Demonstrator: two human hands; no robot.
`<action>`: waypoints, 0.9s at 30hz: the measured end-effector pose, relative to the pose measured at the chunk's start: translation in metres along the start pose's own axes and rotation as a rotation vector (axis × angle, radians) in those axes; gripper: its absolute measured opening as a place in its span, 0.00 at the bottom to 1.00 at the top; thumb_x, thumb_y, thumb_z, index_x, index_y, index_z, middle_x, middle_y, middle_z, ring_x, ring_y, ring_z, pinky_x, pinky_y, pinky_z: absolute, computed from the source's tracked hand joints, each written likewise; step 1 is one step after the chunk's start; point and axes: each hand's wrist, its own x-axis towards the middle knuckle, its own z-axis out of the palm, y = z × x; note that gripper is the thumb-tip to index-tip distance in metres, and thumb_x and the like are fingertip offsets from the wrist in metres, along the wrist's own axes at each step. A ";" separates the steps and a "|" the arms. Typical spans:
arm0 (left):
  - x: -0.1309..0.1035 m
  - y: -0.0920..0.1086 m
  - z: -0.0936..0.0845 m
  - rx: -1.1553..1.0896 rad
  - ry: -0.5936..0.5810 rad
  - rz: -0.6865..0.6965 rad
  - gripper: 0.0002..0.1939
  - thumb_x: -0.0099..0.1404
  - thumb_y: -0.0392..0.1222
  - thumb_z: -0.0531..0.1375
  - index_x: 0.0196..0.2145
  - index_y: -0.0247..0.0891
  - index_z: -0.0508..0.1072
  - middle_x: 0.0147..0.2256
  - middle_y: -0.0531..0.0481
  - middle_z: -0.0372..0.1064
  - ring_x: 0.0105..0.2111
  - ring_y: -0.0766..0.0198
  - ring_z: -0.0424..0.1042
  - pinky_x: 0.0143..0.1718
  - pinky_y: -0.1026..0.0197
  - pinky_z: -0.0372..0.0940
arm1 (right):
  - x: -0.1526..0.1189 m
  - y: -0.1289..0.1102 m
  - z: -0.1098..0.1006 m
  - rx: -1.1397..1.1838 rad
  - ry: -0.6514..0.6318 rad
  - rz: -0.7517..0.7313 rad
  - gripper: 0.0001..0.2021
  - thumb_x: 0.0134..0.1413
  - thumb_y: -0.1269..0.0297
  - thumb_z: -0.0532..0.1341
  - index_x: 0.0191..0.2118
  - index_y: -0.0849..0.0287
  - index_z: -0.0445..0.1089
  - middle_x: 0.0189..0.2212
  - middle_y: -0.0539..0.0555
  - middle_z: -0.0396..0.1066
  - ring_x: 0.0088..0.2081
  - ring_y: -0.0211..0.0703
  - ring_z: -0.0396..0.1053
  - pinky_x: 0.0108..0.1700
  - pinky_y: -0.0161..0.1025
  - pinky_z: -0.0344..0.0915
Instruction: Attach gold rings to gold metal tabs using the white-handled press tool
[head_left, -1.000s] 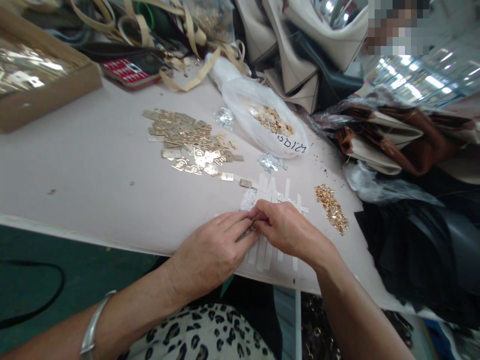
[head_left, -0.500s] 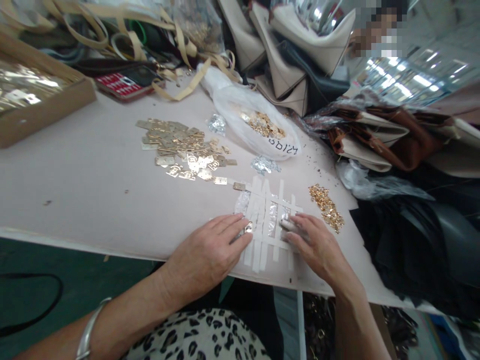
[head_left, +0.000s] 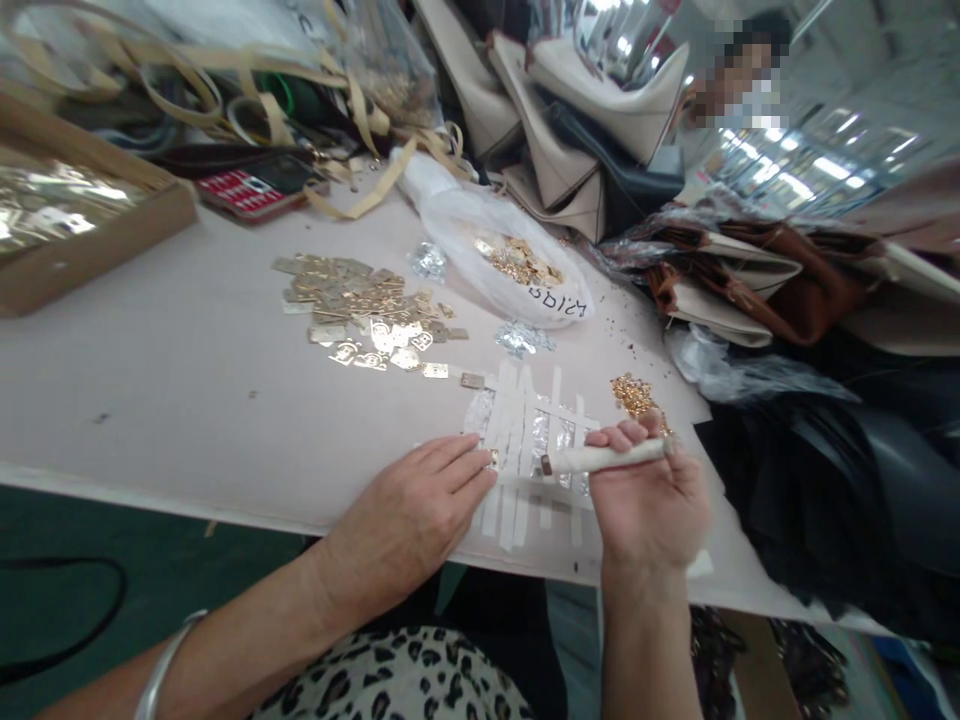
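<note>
My left hand [head_left: 420, 500] rests back-up at the left side of a patch of white tape strips [head_left: 517, 510] stuck on the table. Its fingers are close together, and their tips press on a small gold metal plate [head_left: 493, 458], mostly covered by them. My right hand [head_left: 649, 500] is turned palm up over the patch's right side. Its curled fingers and thumb hold a white-wrapped stick tool [head_left: 604, 457] lengthwise, with a brown tip pointing left and a metal end at the right. Two single plates, a shiny one [head_left: 435, 370] and a duller one [head_left: 472, 381], lie beyond the patch.
A heap of gold plates [head_left: 352, 290] lies at centre left. A white plastic bag [head_left: 480, 225] holds gold pieces; silver pieces [head_left: 525, 338] and small gold fittings [head_left: 630, 390] lie nearby. A cardboard box [head_left: 150, 215] stands left. Bags [head_left: 810, 290] and black sheets [head_left: 795, 490] crowd the right.
My right hand has lifted the white-wrapped stick tool off the patch and rolled palm up with it. My left hand has stayed nearly in place on the small plate.
</note>
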 end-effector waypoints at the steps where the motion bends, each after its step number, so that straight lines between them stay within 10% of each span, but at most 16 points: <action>1: 0.000 0.001 0.000 0.000 0.005 -0.006 0.13 0.71 0.33 0.54 0.49 0.33 0.75 0.53 0.44 0.74 0.56 0.51 0.70 0.59 0.47 0.69 | 0.002 0.009 0.004 0.075 0.019 0.044 0.09 0.46 0.62 0.68 0.31 0.57 0.69 0.20 0.41 0.63 0.23 0.31 0.64 0.33 0.35 0.69; 10: -0.004 0.003 -0.001 -0.016 -0.006 -0.036 0.15 0.73 0.34 0.51 0.51 0.34 0.74 0.55 0.46 0.74 0.58 0.53 0.70 0.60 0.48 0.66 | 0.016 0.048 0.014 0.170 0.217 0.125 0.23 0.56 0.62 0.62 0.19 0.55 0.48 0.10 0.37 0.44 0.12 0.28 0.41 0.17 0.29 0.51; 20: -0.004 0.001 0.002 -0.048 -0.010 -0.024 0.15 0.72 0.33 0.52 0.51 0.31 0.75 0.55 0.43 0.74 0.57 0.53 0.70 0.62 0.49 0.65 | 0.017 0.052 0.015 0.002 -0.023 -0.002 0.26 0.57 0.63 0.60 0.21 0.54 0.38 0.13 0.37 0.34 0.14 0.29 0.30 0.15 0.27 0.46; 27: -0.003 0.003 0.001 -0.060 0.009 -0.051 0.15 0.73 0.35 0.51 0.48 0.32 0.77 0.54 0.41 0.74 0.58 0.53 0.70 0.63 0.49 0.65 | -0.008 0.051 0.047 -0.141 -0.324 -0.113 0.21 0.64 0.63 0.52 0.20 0.56 0.47 0.12 0.40 0.39 0.12 0.29 0.38 0.16 0.30 0.47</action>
